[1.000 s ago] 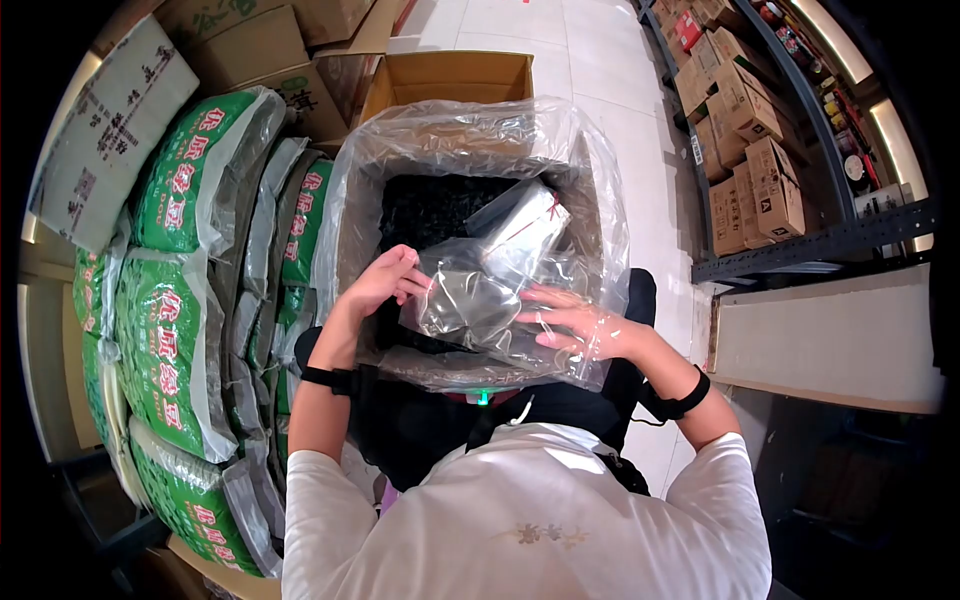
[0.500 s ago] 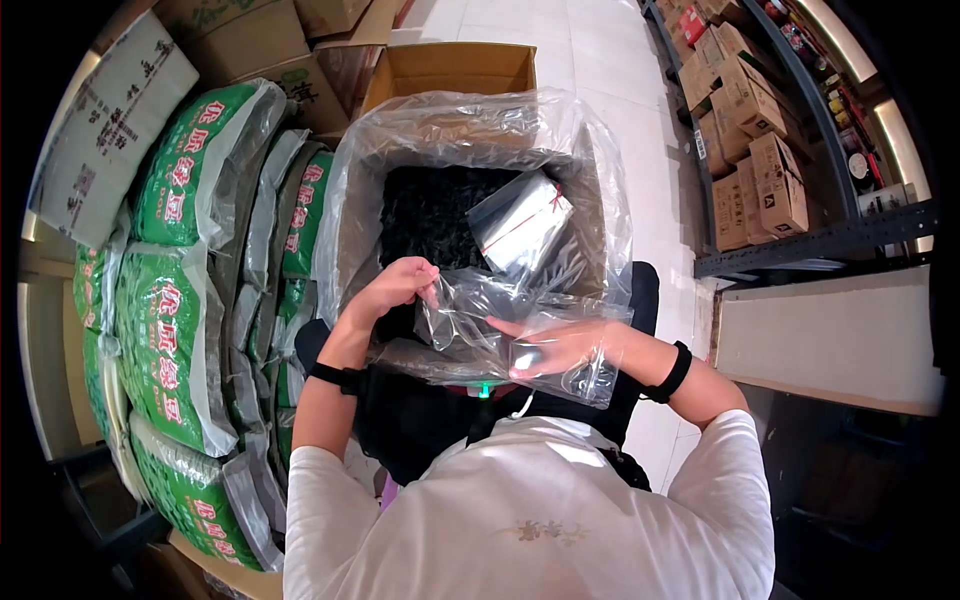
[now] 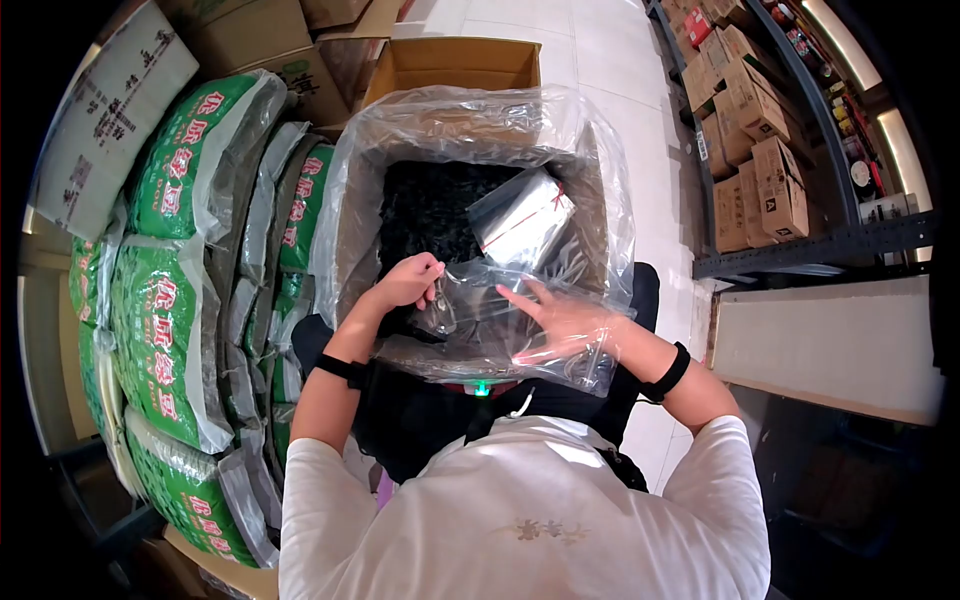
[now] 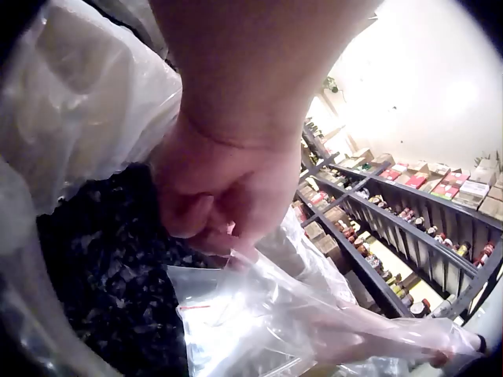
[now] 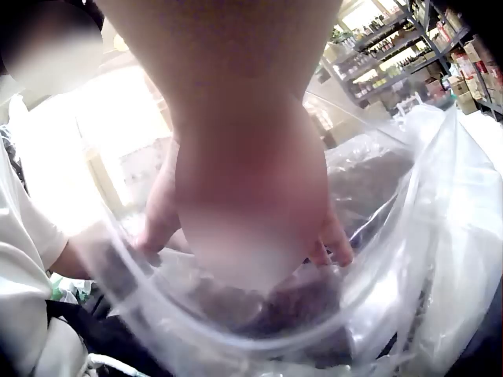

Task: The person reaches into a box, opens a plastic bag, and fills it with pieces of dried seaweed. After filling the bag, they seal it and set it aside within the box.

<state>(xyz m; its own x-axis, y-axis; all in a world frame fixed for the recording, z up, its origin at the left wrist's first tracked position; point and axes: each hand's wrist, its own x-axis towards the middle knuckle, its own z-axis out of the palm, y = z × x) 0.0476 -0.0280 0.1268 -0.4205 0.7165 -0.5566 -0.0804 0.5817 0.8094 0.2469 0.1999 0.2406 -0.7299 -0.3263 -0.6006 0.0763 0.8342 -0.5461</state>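
Note:
A clear plastic bag (image 3: 470,300) lies across the near part of a carton lined with clear plastic (image 3: 345,190). My left hand (image 3: 412,280) pinches its left end between thumb and fingers. My right hand (image 3: 565,322) reaches inside the bag, fingers spread, and shows through the film. In the right wrist view the mouth of the bag (image 5: 259,343) curves around that hand. Black, crinkled dried flakes (image 3: 435,205) fill the carton. On top of them, at the right, rests a stack of clear bags (image 3: 530,228) tied with red string.
Green and white printed sacks (image 3: 165,310) are piled at the left. Behind the lined carton stands an open cardboard box (image 3: 455,65). A dark metal shelf (image 3: 830,245) with several cartons (image 3: 780,190) runs along the right, beyond a strip of tiled floor (image 3: 650,150).
My left hand has gone from loosely open fingers to pinching the bag's end. The right hand has slid into the bag, and its fingers have spread apart in the last half second.

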